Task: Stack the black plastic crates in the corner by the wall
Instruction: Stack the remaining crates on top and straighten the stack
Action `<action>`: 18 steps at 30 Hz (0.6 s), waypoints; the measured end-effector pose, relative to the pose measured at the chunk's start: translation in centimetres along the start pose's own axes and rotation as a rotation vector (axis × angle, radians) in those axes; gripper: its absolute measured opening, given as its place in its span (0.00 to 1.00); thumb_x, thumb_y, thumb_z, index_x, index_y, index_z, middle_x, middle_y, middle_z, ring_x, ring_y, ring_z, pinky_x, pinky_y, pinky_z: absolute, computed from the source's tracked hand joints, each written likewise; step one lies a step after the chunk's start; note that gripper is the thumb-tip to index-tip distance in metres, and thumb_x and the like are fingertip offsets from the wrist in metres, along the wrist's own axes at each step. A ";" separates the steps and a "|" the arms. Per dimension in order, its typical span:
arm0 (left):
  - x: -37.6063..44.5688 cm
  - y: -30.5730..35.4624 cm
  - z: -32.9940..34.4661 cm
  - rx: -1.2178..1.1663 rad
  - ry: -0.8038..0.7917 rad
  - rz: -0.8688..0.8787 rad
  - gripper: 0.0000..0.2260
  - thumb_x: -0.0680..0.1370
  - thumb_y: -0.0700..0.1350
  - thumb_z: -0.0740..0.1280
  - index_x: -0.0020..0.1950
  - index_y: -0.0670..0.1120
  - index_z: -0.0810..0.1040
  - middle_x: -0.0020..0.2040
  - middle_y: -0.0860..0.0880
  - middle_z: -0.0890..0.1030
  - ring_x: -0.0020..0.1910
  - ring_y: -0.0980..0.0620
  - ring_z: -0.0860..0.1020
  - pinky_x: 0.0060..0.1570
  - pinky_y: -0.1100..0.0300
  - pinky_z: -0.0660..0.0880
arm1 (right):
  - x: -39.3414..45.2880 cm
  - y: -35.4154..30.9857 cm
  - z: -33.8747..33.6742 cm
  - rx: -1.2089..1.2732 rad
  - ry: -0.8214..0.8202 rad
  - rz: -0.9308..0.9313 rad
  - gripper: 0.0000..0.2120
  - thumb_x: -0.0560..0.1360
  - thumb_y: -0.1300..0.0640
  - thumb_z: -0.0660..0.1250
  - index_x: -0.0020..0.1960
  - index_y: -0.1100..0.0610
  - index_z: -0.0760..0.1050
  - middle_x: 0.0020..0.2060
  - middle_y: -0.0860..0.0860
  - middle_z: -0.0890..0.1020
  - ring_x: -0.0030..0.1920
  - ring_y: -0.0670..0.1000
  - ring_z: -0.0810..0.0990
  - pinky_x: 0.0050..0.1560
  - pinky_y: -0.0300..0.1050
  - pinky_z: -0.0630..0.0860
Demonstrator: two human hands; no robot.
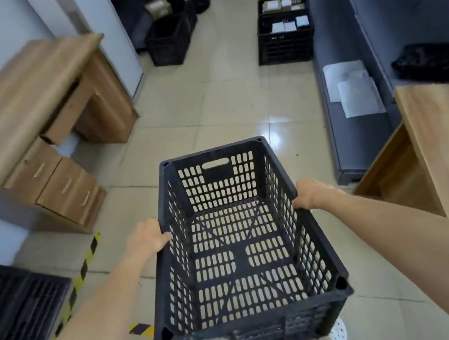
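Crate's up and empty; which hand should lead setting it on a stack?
Neither clearly: left hand and right hand grip opposite rims of the crate. Use both.

Bright, even indoor light, sharp in the middle and smeared at the sides.

The light is soft and cool, with a white glare patch on the glossy floor tiles just beyond the black crate. The crate's slotted walls are crisp, and pale floor shows through the holes. Shadows are faint, barely a soft darkening under the furniture. The wooden desk on the left is streaked with motion blur, as is the dark grille low on the left. The wide lens bows straight lines near the edges and stretches both forearms. The far end of the room is soft and dim.
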State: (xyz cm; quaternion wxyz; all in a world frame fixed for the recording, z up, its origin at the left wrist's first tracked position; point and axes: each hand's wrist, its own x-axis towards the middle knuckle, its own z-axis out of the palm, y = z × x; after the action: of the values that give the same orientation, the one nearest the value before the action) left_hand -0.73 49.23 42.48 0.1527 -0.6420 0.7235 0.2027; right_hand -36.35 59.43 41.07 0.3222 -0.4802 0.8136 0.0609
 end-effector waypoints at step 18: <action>-6.6 -8.0 -5.3 -0.095 0.313 -0.524 0.11 0.80 0.47 0.61 0.55 0.40 0.71 0.53 0.40 0.79 0.51 0.38 0.79 0.48 0.50 0.75 | 5.1 -18.5 -6.4 -0.264 0.114 -0.477 0.11 0.78 0.56 0.61 0.57 0.60 0.75 0.40 0.53 0.75 0.41 0.55 0.75 0.40 0.45 0.71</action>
State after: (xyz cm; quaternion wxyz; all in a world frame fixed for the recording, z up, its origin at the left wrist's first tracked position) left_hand 8.27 51.60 49.53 0.0562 -0.8366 0.5376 0.0886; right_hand -25.83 43.24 47.05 0.2159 -0.6987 0.6792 0.0619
